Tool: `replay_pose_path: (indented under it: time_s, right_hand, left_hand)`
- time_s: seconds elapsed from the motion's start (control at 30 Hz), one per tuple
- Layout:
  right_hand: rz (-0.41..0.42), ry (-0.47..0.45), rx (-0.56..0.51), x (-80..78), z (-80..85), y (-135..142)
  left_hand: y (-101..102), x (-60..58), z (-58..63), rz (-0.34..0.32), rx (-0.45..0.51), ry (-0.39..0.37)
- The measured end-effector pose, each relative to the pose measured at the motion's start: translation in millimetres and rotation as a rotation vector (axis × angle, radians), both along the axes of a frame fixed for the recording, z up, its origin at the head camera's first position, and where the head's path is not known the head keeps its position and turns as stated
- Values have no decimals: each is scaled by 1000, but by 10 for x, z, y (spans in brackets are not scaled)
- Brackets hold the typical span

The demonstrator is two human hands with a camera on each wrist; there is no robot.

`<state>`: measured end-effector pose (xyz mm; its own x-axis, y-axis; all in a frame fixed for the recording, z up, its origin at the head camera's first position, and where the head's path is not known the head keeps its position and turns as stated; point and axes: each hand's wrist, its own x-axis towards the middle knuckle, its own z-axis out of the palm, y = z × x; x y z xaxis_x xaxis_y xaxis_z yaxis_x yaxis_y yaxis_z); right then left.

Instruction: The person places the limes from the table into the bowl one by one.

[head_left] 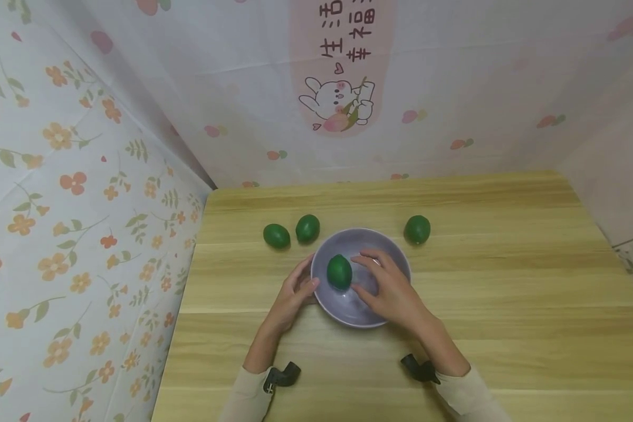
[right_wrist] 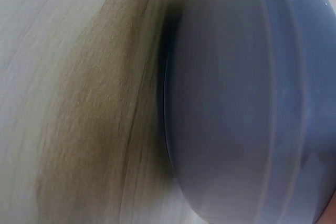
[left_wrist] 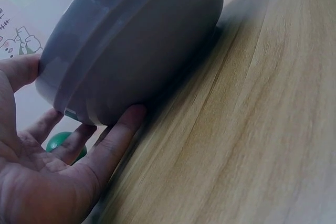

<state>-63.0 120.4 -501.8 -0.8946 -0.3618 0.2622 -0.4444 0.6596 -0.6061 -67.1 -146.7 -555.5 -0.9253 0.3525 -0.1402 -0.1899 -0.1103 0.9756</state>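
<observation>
A purple-grey bowl is at the middle of the table, with one green lime inside toward its left. My left hand holds the bowl at its left side, thumb at the rim and fingers against the outer wall. In the left wrist view, the fingers reach low on the bowl's wall, near the tabletop. Over the bowl's right half is my right hand, its thumb and fingers spread beside the lime with a gap between. The right wrist view shows mostly the bowl's outer wall.
Two more limes, one at the left and another beside it, lie behind the bowl's left side. A single lime lies behind it to the right. The wooden table meets a printed cloth at the back.
</observation>
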Motion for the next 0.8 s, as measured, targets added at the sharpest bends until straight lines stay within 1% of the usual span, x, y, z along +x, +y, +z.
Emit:
replay_pose_path:
  time_s: [0.23,0.43,0.63,0.8]
  right_hand:
    - [-2,-1,3,-4,15,0]
    - [-5,8,27,-15,38,5]
    - [-34,87,93,-66,54,60]
    - [-65,120,77,-135,92,130]
  left_hand:
    - [3,-4,-10,1,-4,2]
    - [-2,-5,2,-2,9,-15]
    - [0,-5,7,-9,26,-34]
    - [-1,-9,9,-16,28,-48]
